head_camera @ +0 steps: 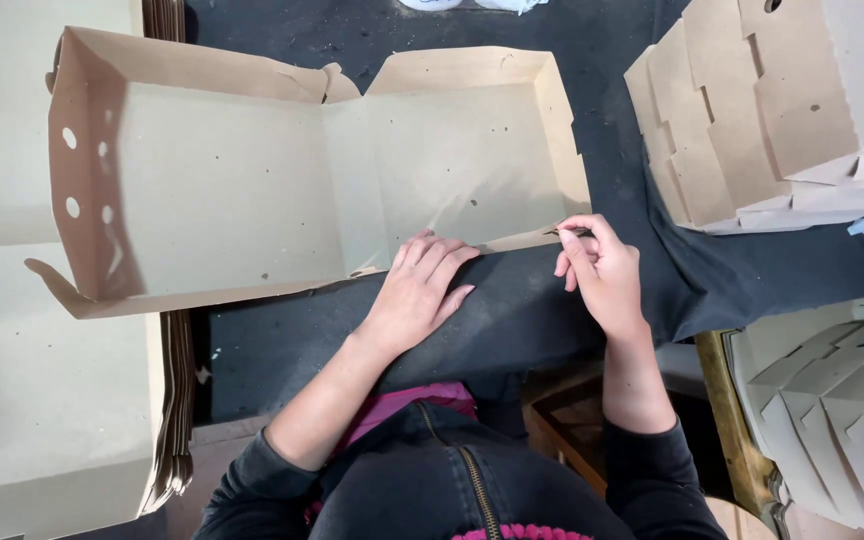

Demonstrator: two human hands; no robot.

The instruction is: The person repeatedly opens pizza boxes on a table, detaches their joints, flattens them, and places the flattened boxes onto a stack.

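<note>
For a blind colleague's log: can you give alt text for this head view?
Seen from above, an open cardboard box lies on a dark cloth; the left hand presses flat on its near edge while the right hand pinches its corner. Folded boxes are stacked to the right.

The person wears a dark zip-front jacket with pushed-up sleeves over a pink top, hands bare.

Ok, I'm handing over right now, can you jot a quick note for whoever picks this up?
Left hand: flat on the front edge of the open cardboard box, pressing it down.
Right hand: pinching the box's front right corner tab.
Done: the box's far and left walls stand up.
Left: the near wall still lies low.
Flat blanks lie left; folded boxes are stacked right.
</note>
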